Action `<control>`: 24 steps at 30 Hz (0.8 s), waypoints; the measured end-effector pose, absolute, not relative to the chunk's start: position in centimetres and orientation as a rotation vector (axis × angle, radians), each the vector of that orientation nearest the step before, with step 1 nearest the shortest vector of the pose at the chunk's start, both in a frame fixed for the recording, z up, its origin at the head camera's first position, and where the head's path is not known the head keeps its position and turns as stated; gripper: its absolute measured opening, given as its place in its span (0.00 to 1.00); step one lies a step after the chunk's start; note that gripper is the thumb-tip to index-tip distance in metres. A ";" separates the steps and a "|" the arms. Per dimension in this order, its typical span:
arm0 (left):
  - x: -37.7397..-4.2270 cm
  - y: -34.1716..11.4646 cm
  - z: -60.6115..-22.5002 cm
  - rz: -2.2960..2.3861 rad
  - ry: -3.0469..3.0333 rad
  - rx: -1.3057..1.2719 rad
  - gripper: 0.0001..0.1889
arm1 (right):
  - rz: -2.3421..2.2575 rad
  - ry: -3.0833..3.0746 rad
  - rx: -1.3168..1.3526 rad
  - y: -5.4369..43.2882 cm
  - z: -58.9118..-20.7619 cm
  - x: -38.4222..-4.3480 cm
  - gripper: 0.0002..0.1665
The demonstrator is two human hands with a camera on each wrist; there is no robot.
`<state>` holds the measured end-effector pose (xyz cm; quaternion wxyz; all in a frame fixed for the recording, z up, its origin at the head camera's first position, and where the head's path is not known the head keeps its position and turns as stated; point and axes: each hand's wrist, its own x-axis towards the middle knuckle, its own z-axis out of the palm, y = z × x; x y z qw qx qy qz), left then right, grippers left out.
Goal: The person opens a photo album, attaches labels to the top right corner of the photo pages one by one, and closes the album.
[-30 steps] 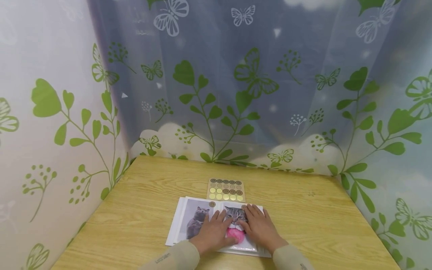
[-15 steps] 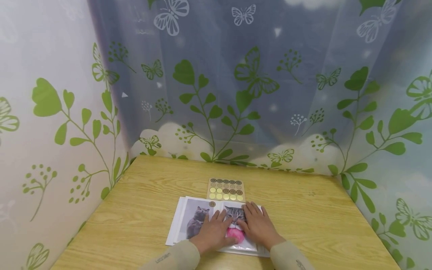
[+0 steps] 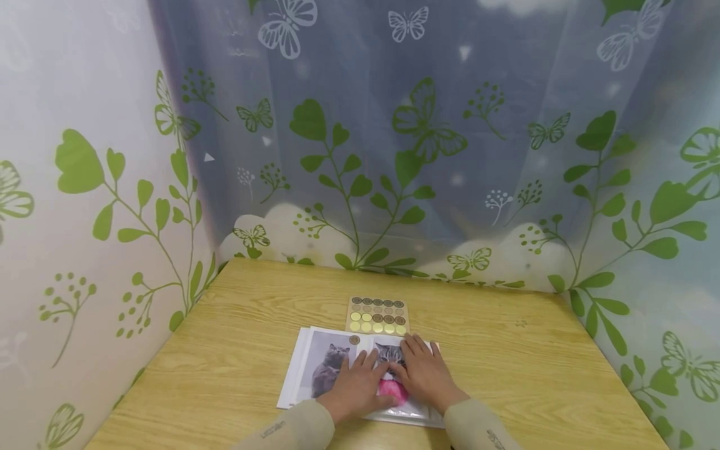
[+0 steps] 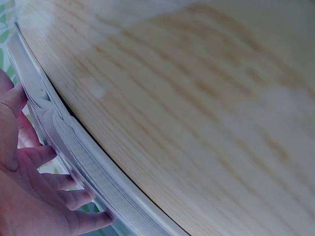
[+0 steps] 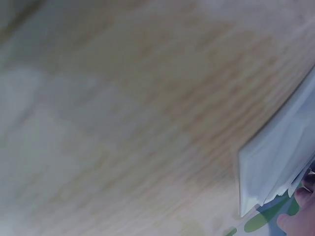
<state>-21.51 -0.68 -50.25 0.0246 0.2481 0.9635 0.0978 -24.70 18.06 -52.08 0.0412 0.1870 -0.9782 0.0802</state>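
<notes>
An album (image 3: pixel 290 382) lies open on the table, a grey cat photo (image 3: pixel 323 375) on its left page and a tabby cat photo (image 3: pixel 387 354) with a pink patch (image 3: pixel 394 392) on its right. My left hand (image 3: pixel 355 386) rests across the middle with spread fingers, covering part of both pages. On the right page lies my right hand (image 3: pixel 430 374), fingers extended toward the far edge. In the left wrist view, fingertips touch the top of the album's page stack (image 4: pixel 93 162). The right wrist view catches a corner of the album (image 5: pixel 268 169) and a little of the right hand (image 5: pixel 301 216).
Just beyond the album is a sheet of round stickers (image 3: pixel 378 314), some gold and some dark. A dark round sticker (image 3: pixel 354 340) sits at the top of the left page. The wooden table (image 3: pixel 225 350) is enclosed by leaf-and-butterfly curtains (image 3: pixel 360 125).
My right hand has slid slightly left over the right page, toward the left hand. The left hand stays in place on the album, and the sticker sheet has not moved.
</notes>
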 end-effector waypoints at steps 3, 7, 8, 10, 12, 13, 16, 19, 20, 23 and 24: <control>-21.5 -0.7 -50.3 0.309 2.973 0.762 0.42 | 0.238 -2.989 0.572 18.0 -52.0 -24.6 0.40; -21.6 -0.7 -50.2 0.309 2.968 0.757 0.42 | 0.239 -2.987 0.568 17.9 -51.9 -24.4 0.40; -21.5 -0.7 -50.1 0.305 2.969 0.756 0.42 | 0.239 -2.989 0.568 17.9 -51.9 -24.4 0.40; -21.5 -0.7 -50.0 0.295 2.969 0.756 0.42 | 0.239 -2.992 0.573 17.9 -51.9 -24.3 0.40; -21.5 -0.7 -50.0 0.282 2.972 0.758 0.42 | 0.231 -2.998 0.578 17.9 -51.9 -24.2 0.40; -21.4 -0.7 -49.9 0.279 2.972 0.759 0.43 | 0.230 -2.999 0.579 18.0 -52.0 -24.2 0.40; -21.4 -0.7 -50.0 0.272 2.974 0.763 0.43 | 0.240 -3.002 0.575 18.1 -51.9 -24.1 0.40; -21.4 -0.6 -50.0 0.278 2.976 0.767 0.43 | 0.263 -3.000 0.566 18.2 -51.8 -23.9 0.40; -21.4 -0.6 -50.0 0.283 2.976 0.768 0.43 | 0.270 -3.000 0.563 18.3 -51.8 -23.8 0.40; -21.5 -0.6 -50.1 0.287 2.977 0.765 0.43 | 0.279 -2.995 0.558 18.5 -51.7 -23.6 0.40; -21.5 -0.6 -50.1 0.287 2.977 0.764 0.43 | 0.276 -2.992 0.559 18.6 -51.7 -23.5 0.40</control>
